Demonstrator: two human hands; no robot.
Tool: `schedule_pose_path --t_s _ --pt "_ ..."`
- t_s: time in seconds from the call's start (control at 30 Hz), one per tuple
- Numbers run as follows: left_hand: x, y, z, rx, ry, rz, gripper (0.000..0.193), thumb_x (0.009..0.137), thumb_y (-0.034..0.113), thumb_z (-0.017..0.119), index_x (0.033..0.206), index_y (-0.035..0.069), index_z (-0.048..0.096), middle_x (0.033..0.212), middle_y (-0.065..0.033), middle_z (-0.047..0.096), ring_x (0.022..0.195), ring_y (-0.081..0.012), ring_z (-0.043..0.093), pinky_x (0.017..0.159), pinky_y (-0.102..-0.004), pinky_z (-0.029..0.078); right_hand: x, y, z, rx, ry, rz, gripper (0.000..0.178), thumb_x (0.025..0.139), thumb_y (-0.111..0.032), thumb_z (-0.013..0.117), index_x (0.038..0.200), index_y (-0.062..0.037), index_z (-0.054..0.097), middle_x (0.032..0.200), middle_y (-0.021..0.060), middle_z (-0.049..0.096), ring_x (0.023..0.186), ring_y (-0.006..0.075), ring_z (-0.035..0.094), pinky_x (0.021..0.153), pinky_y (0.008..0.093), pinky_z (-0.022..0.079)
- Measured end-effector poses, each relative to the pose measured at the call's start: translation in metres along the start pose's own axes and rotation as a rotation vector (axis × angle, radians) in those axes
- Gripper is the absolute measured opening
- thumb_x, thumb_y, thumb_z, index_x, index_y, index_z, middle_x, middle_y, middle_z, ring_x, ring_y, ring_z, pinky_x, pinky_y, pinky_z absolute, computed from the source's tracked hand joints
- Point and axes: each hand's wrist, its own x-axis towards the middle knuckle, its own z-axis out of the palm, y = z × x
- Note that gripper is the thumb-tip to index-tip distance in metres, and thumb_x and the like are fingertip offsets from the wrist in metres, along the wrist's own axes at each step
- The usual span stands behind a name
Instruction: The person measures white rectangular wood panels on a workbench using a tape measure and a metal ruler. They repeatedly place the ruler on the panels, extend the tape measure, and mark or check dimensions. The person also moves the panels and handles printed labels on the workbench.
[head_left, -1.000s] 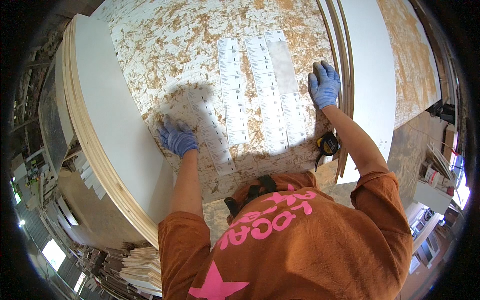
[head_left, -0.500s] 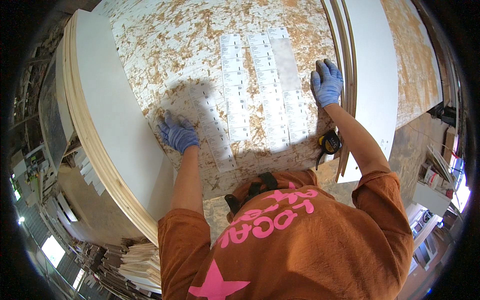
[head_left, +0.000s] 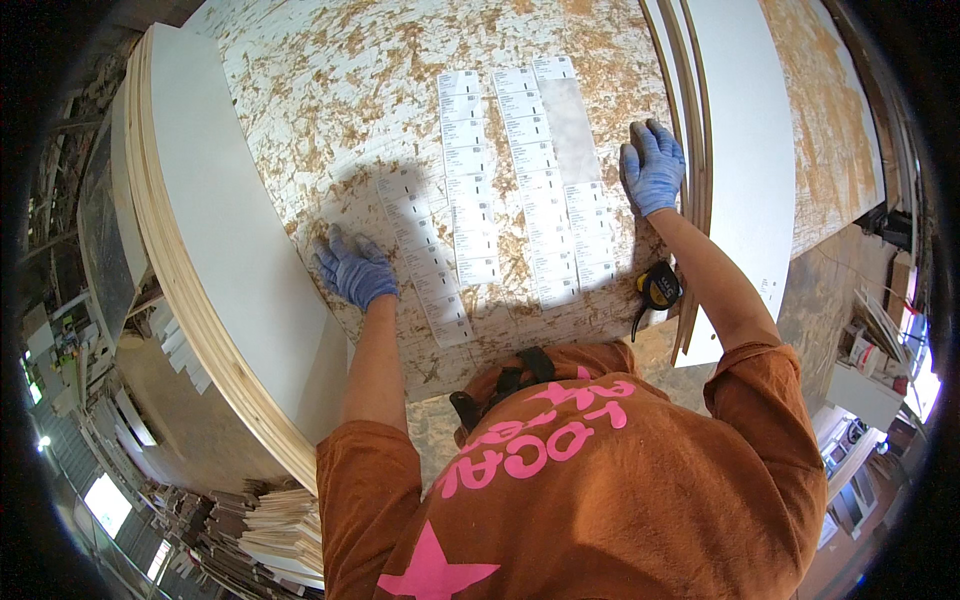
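Note:
Both hands wear blue-grey work gloves and rest on a worn, scuffed white tabletop (head_left: 300,100) with brown patches. My left hand (head_left: 356,270) lies with fingers apart beside the leftmost strip of white printed labels (head_left: 425,255), holding nothing. Flat by the right-hand stack of boards, my right hand (head_left: 655,170) has its fingers stretched forward and holds nothing. Several label strips lie between the hands, among them a middle strip (head_left: 468,185) and another strip (head_left: 540,200). One strip (head_left: 570,130) at the right has a blank stretch of backing. Below my right hand sits a black and yellow tape measure (head_left: 660,285).
A stack of white-faced panels (head_left: 215,200) with pale wood edges stands along the left. More white boards (head_left: 750,150) with brown edges lie along the right. Wood offcuts (head_left: 285,525) are piled on the floor at lower left.

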Motion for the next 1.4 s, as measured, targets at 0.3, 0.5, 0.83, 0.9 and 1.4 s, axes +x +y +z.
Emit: schedule_pose_path --t_s 0.3,0.5,0.83,0.9,1.4 --pt "0.001 0.002 -0.002 0.013 -0.025 -0.018 0.052 0.09 0.027 0.059 0.139 0.015 0.05 0.151 -0.0194 0.037 0.137 -0.0394 0.034 0.113 -0.0497 0.026 -0.001 0.0 0.0 0.02 -0.013 0.017 0.04 0.087 -0.036 0.063 0.121 -0.0138 0.066 0.13 0.0143 0.058 0.12 0.0353 0.052 0.104 0.046 0.038" --pt "0.0 0.0 -0.001 0.023 -0.014 -0.001 0.051 0.09 0.029 0.058 0.139 0.015 0.05 0.15 -0.0195 0.037 0.137 -0.0393 0.034 0.114 -0.0499 0.025 -0.001 0.001 0.002 0.033 -0.009 0.018 0.039 0.086 -0.035 0.063 0.12 -0.0148 0.066 0.13 0.0137 0.058 0.12 0.0353 0.052 0.105 0.0461 0.037" --pt "0.001 0.0 -0.001 0.024 -0.026 -0.032 0.049 0.092 0.032 0.058 0.138 0.016 0.051 0.151 -0.0184 0.037 0.137 -0.0387 0.034 0.114 -0.0499 0.025 -0.001 -0.001 0.0 0.047 0.019 0.017 0.036 0.085 -0.034 0.064 0.116 -0.0144 0.068 0.128 0.0139 0.06 0.118 0.0355 0.054 0.104 0.0464 0.039" --pt "0.0 -0.002 0.0 0.023 -0.011 -0.011 0.049 0.092 0.031 0.058 0.138 0.016 0.051 0.15 -0.0182 0.038 0.137 -0.0384 0.034 0.114 -0.05 0.025 0.0 -0.001 -0.001 0.055 0.015 0.016 0.036 0.085 -0.034 0.064 0.114 -0.0141 0.068 0.127 0.0142 0.06 0.117 0.0358 0.054 0.103 0.0463 0.039" --pt "-0.004 -0.004 0.003 -0.012 0.0 -0.011 0.049 0.092 0.032 0.057 0.139 0.019 0.051 0.15 -0.0198 0.038 0.136 -0.0397 0.035 0.114 -0.0498 0.024 -0.001 0.005 0.005 0.053 0.049 -0.028 0.033 0.086 -0.034 0.064 0.108 -0.0104 0.067 0.126 0.016 0.06 0.116 0.0356 0.055 0.102 0.0471 0.04"
